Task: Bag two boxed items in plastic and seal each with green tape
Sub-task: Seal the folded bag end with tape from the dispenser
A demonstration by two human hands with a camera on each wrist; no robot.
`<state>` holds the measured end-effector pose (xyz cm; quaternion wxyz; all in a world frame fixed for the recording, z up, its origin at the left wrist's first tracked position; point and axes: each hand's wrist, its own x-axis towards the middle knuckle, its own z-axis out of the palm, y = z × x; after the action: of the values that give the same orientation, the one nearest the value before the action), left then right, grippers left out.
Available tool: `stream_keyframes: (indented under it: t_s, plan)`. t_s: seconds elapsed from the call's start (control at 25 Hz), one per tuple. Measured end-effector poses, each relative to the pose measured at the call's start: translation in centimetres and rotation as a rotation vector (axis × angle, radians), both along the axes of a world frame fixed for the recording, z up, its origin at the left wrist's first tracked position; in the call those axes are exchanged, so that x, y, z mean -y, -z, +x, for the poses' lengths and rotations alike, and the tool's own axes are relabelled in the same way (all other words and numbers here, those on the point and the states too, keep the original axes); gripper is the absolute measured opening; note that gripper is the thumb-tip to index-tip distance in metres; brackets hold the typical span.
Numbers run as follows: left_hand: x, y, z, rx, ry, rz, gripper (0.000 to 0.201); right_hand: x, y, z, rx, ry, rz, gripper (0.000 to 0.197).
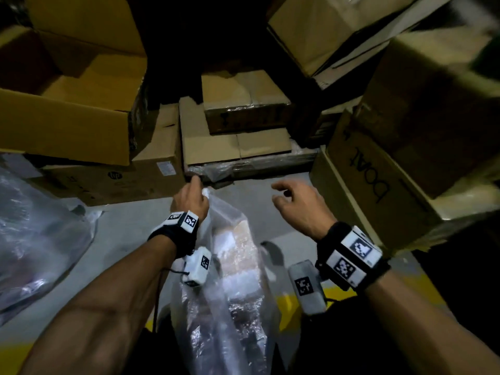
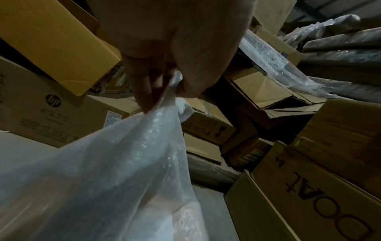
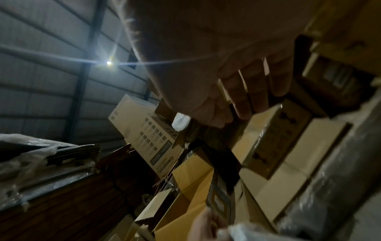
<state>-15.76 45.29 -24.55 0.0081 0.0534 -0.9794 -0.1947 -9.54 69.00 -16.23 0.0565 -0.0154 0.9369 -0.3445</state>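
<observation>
Pinching the gathered top of the clear, crinkled plastic bag [image 1: 216, 269] with the left hand [image 1: 190, 197], thumb and fingers [image 2: 144, 91] curled tight on the film. Hanging from that grip down toward the grey concrete floor [image 1: 130, 226], near its middle, just in front of the carton stack. Showing inside the bag a pale cardboard boxed item [image 1: 238, 255] wrapped in bubble film; not possible to tell more about it. Hovering beside the bag, well apart from it, the right hand [image 1: 297, 207], fingers [image 3: 243, 101] loosely bent and gripping nothing. Standing along the far edge of the floor, a brown HP-printed carton [image 1: 113, 182], closed. Lying above it, a large open yellow-brown carton [image 1: 67, 109], with flaps up and contents not visible. Leaning at the right edge, a closed brown carton lettered "boAt" [image 1: 378, 190]. Lying at the left edge, another crumpled clear plastic sheet [image 1: 35, 239].
</observation>
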Motion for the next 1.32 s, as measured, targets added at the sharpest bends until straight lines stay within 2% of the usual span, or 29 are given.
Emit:
stream_keyframes:
  t_s: [0.12, 0.36, 0.48, 0.68, 0.76, 1.04, 1.12, 1.24, 1.32]
  plan:
    - [-1.0, 0.3, 0.9, -0.003, -0.006, -0.021, 0.026, -3.5, -4.3, 0.6, -0.195, 0.149, 0.158, 0.034]
    - [-1.7, 0.5, 1.3, 0.042, -0.042, -0.067, 0.032, -12.6, -14.0, -3.8, -0.433, 0.588, 0.282, 0.044]
    - [-2.2, 0.4, 1.2, 0.043, -0.029, -0.061, 0.029, -18.6, -17.0, -6.8, -0.399, 0.859, 0.446, 0.052]
    - [-2.2, 0.3, 1.2, 0.057, -0.043, -0.060, 0.022, -28.3, -14.8, -9.9, -0.236, 1.101, 0.598, 0.058]
    - [-2.3, 0.2, 1.2, 0.059, -0.048, -0.055, 0.021, -30.0, -13.8, -10.3, -0.182, 1.120, 0.626, 0.056]
    - [-2.0, 0.0, 1.3, 0.074, -0.051, -0.045, 0.022, -33.6, -12.2, -12.2, -0.087, 1.021, 0.629, 0.038]
    - [-2.0, -0.1, 1.5, 0.068, -0.047, -0.037, 0.024, -31.6, -13.7, -10.6, -0.052, 1.003, 0.623, 0.036]
    - [-1.9, -0.3, 1.8, 0.055, -0.048, -0.027, 0.018, -28.8, -15.2, -9.4, -0.022, 0.987, 0.616, 0.043]
    - [-1.7, -0.4, 2.0, 0.055, -0.056, -0.015, 0.015, -26.5, -15.7, -9.2, -0.023, 0.912, 0.620, 0.045]
